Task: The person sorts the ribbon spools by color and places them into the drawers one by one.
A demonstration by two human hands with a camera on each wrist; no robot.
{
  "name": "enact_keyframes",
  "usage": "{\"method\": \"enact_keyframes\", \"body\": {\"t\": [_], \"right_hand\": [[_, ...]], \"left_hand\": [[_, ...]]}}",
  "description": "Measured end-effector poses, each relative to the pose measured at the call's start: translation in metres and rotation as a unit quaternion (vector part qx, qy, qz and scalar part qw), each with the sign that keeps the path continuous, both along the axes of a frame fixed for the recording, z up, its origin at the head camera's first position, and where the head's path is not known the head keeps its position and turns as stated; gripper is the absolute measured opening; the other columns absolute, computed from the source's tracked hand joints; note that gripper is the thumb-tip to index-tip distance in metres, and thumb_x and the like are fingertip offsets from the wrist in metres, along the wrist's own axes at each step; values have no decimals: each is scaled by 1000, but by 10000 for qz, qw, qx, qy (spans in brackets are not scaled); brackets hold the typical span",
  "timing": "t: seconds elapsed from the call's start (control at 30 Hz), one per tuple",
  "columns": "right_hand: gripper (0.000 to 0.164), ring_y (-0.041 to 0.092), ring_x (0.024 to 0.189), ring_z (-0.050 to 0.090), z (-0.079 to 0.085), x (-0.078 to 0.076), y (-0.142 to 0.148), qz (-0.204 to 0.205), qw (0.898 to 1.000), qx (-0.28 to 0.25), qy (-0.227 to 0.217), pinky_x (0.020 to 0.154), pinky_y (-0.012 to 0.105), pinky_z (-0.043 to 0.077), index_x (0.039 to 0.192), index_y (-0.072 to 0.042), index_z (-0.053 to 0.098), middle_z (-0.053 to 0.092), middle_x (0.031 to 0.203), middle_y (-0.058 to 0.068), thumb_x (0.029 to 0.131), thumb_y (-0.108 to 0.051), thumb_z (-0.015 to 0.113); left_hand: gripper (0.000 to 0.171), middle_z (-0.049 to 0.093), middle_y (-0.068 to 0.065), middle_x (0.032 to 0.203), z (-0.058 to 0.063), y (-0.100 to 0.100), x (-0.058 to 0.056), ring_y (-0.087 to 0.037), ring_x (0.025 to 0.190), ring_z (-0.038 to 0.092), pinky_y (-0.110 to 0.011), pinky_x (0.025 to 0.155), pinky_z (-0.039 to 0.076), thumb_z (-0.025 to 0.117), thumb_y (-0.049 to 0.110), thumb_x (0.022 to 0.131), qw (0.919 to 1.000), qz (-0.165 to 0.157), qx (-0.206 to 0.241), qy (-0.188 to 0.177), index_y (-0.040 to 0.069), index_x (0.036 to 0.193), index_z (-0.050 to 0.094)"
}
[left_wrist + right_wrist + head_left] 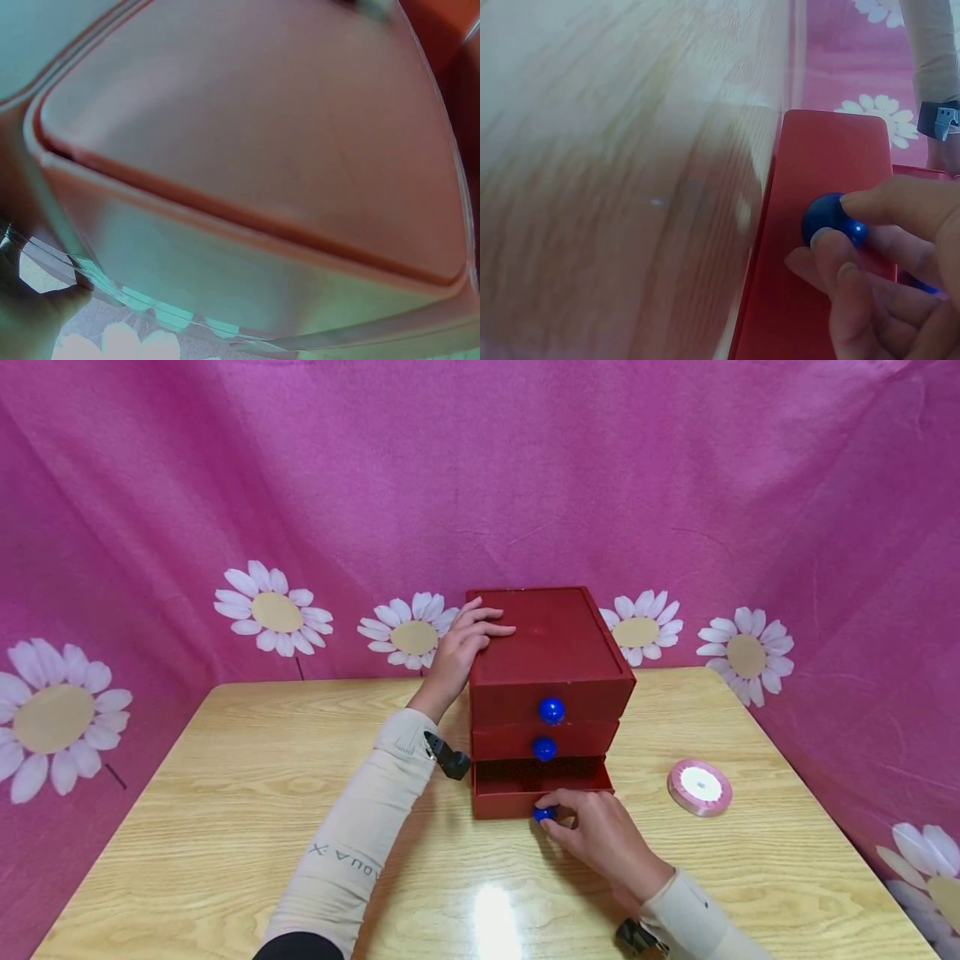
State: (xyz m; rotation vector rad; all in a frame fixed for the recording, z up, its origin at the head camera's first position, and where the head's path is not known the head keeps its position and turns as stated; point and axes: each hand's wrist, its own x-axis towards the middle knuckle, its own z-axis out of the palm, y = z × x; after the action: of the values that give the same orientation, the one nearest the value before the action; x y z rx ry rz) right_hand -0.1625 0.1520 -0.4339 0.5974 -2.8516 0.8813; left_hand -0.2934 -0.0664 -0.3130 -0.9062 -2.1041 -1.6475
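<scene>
A dark red cabinet (543, 643) with three stacked drawers and round blue knobs stands on the table. The bottom drawer (498, 807) is pulled partway out, and its visible inside is dark. My right hand (600, 835) pinches the bottom knob (826, 216) between thumb and fingers. Both upper drawers are closed, with a top knob (552, 710) and a middle knob (544, 748). My left hand (465, 647) rests on the cabinet's upper left edge, fingers stretched over the top. In the left wrist view part of that hand (37, 315) shows at the lower left.
A pink ribbon roll (700, 787) with a white centre lies on the wooden table (225, 827), right of the cabinet. Behind the table hangs a magenta cloth (420, 468) with large white daisies. Dark straps circle both sleeved wrists.
</scene>
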Motion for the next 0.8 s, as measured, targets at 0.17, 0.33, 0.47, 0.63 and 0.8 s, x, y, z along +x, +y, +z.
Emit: {"method": "enact_keyframes", "body": {"t": [0.17, 0.33, 0.47, 0.63, 0.8], "right_hand": [[19, -1, 60, 51, 1, 3, 1, -141, 9999, 10, -70, 55, 20, 44, 96, -24, 74, 68, 82, -14, 78, -20, 80], [19, -1, 60, 51, 0, 6, 2, -155, 9999, -41, -22, 55, 20, 44, 95, -24, 74, 67, 80, -16, 78, -20, 80], [20, -1, 60, 51, 0, 8, 3, -136, 9996, -204, -134, 55, 20, 44, 95, -25, 74, 65, 77, -17, 77, -19, 80], [19, -1, 60, 51, -1, 10, 3, -82, 9995, -266, -167, 56, 20, 44, 95, -25, 74, 63, 75, -18, 78, -19, 79], [18, -2, 59, 49, -3, 14, 4, -100, 9998, -168, -27, 55, 20, 43, 94, -26, 73, 60, 74, -19, 78, -20, 79]], "left_hand": [[36, 51, -27, 132, 0, 1, -1, -37, 142, 20, -38, 117, 11, 37, -6, 90, 10000, 18, 3, -19, -13, 109, 67], [36, 51, -26, 133, 1, 2, -1, -36, 143, 20, -39, 117, 11, 37, -5, 90, 10000, 25, -37, -18, -13, 109, 67], [36, 51, -26, 133, 0, 1, -1, -36, 143, 20, -39, 117, 12, 37, -6, 91, 10000, 58, -63, 1, -12, 110, 67], [36, 51, -26, 133, -1, 0, -1, -37, 143, 20, -39, 117, 12, 37, -6, 91, 10000, 43, -45, 6, -11, 110, 67], [36, 51, -27, 133, 0, 1, -1, -37, 142, 21, -39, 117, 12, 37, -6, 91, 10000, 30, -66, 46, -11, 110, 67]]}}
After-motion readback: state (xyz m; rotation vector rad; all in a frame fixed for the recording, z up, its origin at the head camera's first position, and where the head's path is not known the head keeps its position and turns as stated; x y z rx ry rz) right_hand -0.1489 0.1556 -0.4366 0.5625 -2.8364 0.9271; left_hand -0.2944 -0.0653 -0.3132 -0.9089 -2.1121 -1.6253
